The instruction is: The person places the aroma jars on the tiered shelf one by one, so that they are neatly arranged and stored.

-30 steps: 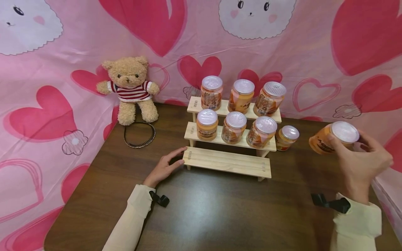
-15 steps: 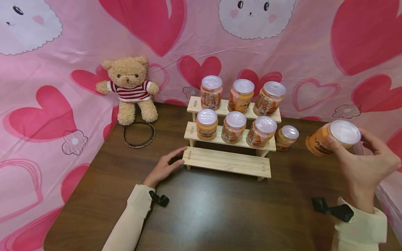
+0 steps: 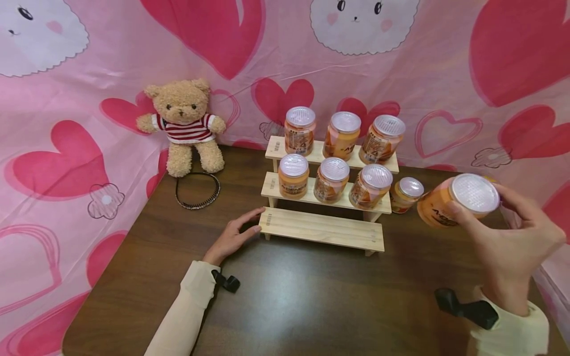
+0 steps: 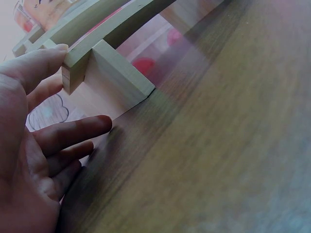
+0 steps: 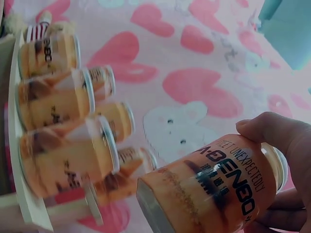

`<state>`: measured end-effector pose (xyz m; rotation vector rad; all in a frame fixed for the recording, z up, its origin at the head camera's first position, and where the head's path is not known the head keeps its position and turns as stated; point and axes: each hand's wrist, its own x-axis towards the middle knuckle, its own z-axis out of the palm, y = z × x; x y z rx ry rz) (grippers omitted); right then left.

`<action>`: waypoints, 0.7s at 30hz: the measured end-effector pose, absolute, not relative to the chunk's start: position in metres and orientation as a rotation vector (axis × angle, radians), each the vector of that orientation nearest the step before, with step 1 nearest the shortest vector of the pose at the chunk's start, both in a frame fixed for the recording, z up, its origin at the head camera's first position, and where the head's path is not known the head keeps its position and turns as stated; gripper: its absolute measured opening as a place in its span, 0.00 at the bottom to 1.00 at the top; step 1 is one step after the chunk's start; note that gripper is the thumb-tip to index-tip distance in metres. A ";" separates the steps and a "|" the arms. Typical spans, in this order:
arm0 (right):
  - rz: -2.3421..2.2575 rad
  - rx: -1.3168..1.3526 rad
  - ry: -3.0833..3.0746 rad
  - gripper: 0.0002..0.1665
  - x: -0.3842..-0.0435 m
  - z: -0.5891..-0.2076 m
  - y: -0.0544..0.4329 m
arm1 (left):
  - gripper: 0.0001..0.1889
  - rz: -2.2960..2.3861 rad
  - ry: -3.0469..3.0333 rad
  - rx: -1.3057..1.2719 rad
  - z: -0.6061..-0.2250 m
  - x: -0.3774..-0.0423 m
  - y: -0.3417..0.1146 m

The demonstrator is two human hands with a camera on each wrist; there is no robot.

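My right hand [image 3: 521,235] grips an orange-labelled jar [image 5: 209,187] with a clear ribbed lid. It tilts above the table's right side, thumb on the near side in the head view. My left hand [image 3: 233,237] touches the left end of the lowest wooden step [image 3: 320,230] with extended fingers. In the left wrist view, a fingertip [image 4: 60,47] rests at the board's corner, and other fingers spread beside the leg [image 4: 114,80]. Similar jars stand in threes on the middle step [image 3: 269,185] and the back step [image 3: 276,147]; the lowest step carries none.
A smaller jar [image 3: 406,195] stands right of the middle step. Something yellow [image 3: 491,179] is mostly hidden behind the held jar. On the left, a teddy bear [image 3: 184,128] sits against the pink curtain [image 3: 120,39], with a black headband [image 3: 198,192] before it.
My right hand has carried the tilted jar leftward and slightly down, nearer the smaller jar. My left hand stays at the step's end.
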<state>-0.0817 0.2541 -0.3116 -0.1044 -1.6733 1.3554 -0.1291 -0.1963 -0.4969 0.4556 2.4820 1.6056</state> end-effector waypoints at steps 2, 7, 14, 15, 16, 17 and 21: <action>1.357 -0.083 -1.685 0.32 -0.079 -0.311 0.249 | 0.26 1.604 2.481 0.458 -0.497 -0.129 -0.196; 1.276 -0.050 -1.767 0.34 -0.073 -0.310 0.238 | 0.26 1.601 2.483 0.462 -0.496 -0.129 -0.196; 1.287 0.085 -1.847 0.35 -0.070 -0.311 0.221 | 0.26 1.604 2.474 0.454 -0.496 -0.129 -0.196; 1.297 0.104 -1.856 0.35 -0.070 -0.311 0.219 | 0.26 1.605 2.473 0.452 -0.496 -0.129 -0.196; 1.302 0.121 -1.866 0.35 -0.071 -0.312 0.217 | 0.26 1.606 2.472 0.451 -0.496 -0.129 -0.196; 1.307 0.132 -1.880 0.36 -0.070 -0.313 0.215 | 0.26 1.605 2.473 0.453 -0.496 -0.129 -0.196; 1.313 0.172 -1.930 0.37 -0.072 -0.316 0.206 | 0.26 1.603 2.482 0.464 -0.496 -0.129 -0.196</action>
